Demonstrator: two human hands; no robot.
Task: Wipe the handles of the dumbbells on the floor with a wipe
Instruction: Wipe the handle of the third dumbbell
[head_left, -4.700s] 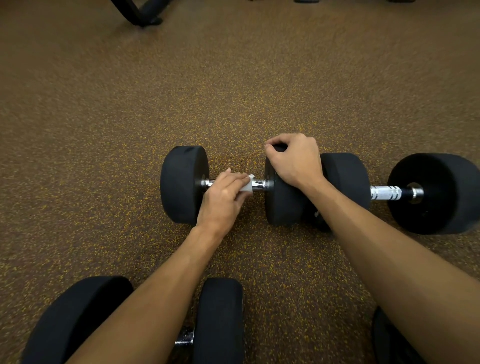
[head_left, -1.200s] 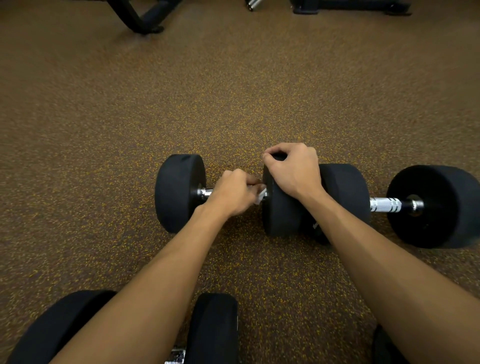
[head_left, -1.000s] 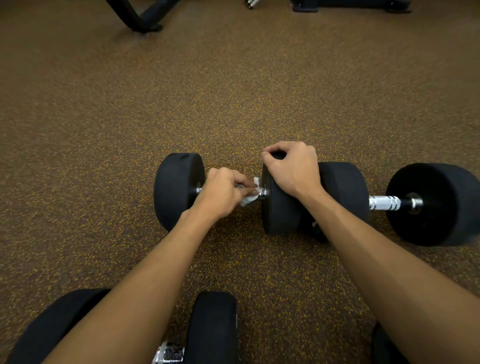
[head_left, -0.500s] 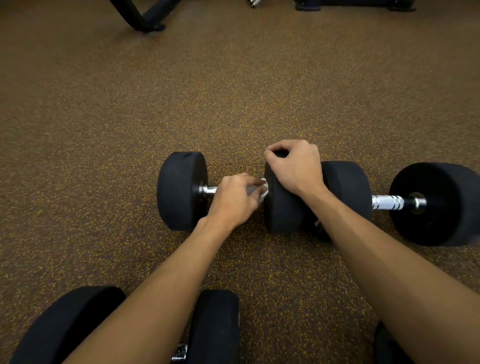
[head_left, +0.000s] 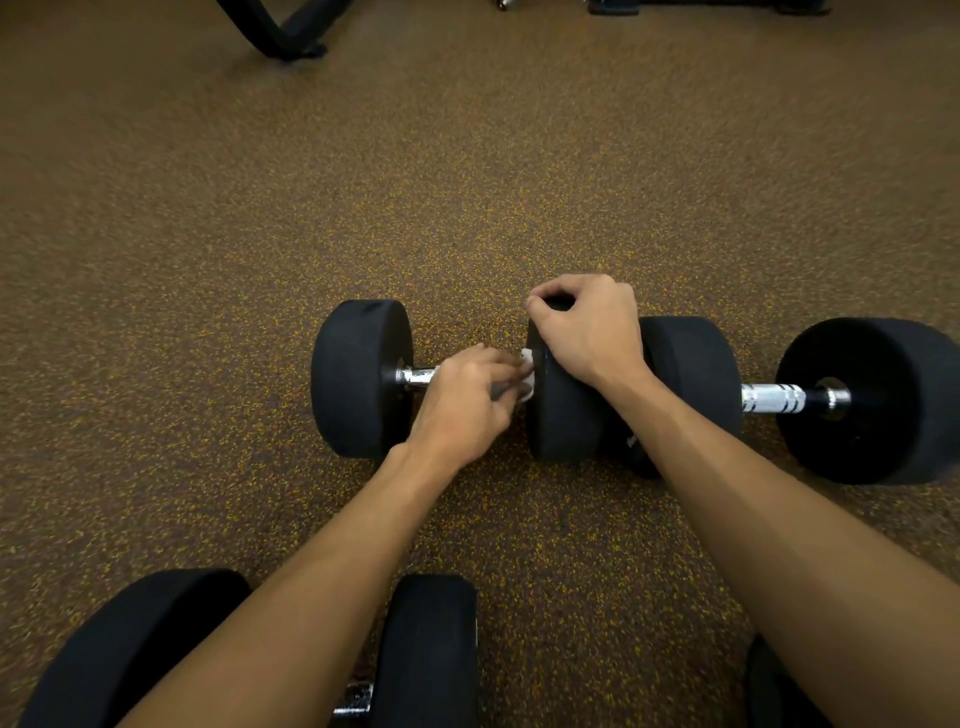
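Dumbbells lie on the speckled rubber floor (head_left: 467, 182), and the one being cleaned (head_left: 358, 379) sits in the middle of the view with a second (head_left: 852, 400) end to end on its right. The left hand (head_left: 467, 400) is curled around the chrome handle (head_left: 418, 375), pressing a white wipe (head_left: 527, 374) against it close to the right-side weight (head_left: 563, 415). The right hand (head_left: 587, 332) is closed over the top of that weight, holding it steady.

To do this step well, I judge the wipe should wrap right around the bar and travel its whole length, up to both collars, while the right hand keeps the dumbbell from rolling. Turning the bar a little would bring its underside round to the wipe.

The weights are thick, matte black cylinders, probably rubber-coated. The handle is shiny metal; on the neighbouring dumbbell the bar (head_left: 774, 397) shows ridged, banded grip sections, which may trap grime. A third dumbbell (head_left: 426, 649) lies near the bottom edge, partly hidden by the left forearm.
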